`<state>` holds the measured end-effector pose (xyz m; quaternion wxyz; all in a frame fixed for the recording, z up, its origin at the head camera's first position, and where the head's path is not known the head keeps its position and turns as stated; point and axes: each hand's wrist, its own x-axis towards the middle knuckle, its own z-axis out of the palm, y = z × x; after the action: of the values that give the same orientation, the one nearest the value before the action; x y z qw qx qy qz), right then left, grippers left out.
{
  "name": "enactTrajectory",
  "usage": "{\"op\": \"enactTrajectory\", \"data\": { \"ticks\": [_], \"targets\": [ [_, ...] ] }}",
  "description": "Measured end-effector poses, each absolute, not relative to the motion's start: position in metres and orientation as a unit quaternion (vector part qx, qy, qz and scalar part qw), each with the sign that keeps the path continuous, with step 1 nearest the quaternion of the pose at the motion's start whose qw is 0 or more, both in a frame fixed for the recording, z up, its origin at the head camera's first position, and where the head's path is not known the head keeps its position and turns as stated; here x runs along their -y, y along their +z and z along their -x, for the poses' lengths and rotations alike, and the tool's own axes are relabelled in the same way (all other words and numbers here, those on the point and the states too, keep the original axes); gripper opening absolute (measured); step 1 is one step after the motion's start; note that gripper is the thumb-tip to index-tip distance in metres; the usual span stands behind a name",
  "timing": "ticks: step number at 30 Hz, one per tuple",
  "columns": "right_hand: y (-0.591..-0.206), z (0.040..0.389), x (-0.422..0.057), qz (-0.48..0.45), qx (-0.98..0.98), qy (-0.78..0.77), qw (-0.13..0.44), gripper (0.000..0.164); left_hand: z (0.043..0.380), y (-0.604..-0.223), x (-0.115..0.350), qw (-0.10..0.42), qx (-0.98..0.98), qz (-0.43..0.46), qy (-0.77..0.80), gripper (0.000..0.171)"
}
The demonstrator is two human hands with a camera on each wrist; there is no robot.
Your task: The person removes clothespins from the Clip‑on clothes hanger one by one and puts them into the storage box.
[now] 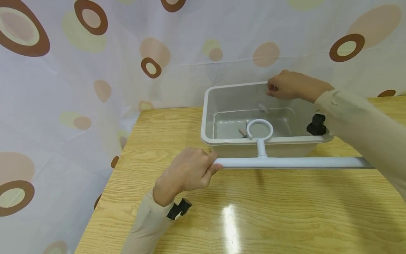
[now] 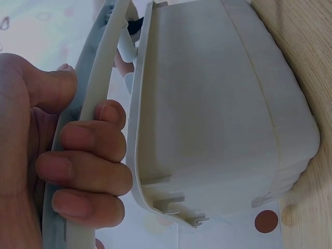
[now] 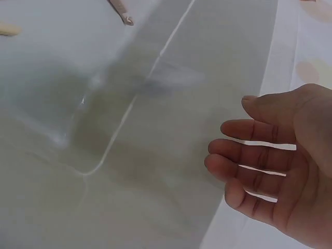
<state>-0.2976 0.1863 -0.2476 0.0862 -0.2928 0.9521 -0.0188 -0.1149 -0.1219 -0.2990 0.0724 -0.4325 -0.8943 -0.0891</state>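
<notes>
My left hand [image 1: 190, 169] grips the left end of a long white plastic hanger [image 1: 295, 162], fingers and thumb wrapped round its bar in the left wrist view. From the bar's middle rises a round, nearly closed hook [image 1: 272, 128], overlapping the front rim of a light grey plastic tub [image 1: 204, 116]. Over the tub's back rim is my right hand [image 1: 290, 84]; its fingers [image 3: 259, 150] are loosely bent and hold nothing in the right wrist view. A blurred, pale small thing [image 3: 176, 78] appears inside the tub below that hand.
Several small pieces lie in the tub, among them a brownish one [image 3: 120, 10] and a yellowish one [image 3: 8, 29]. The tub stands on a wood-grain table [image 1: 152, 141] against a sheet with printed ovals [image 1: 190, 35]. My right forearm reaches over the tub's right end.
</notes>
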Motion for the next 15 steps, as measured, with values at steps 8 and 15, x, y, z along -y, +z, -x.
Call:
{"op": "enactTrajectory", "data": {
  "ticks": [8,15],
  "targets": [
    [-0.235,0.294,-0.19,0.309,-0.948,-0.02,0.07,0.019,0.117,-0.3,0.124,0.071,0.894,0.433,-0.088,0.035],
    [-0.221,0.285,-0.187,0.33,-0.942,-0.025,0.061,0.018,0.121,-0.304,0.13,0.097,0.895,0.429,-0.078,0.037]
  ]
}}
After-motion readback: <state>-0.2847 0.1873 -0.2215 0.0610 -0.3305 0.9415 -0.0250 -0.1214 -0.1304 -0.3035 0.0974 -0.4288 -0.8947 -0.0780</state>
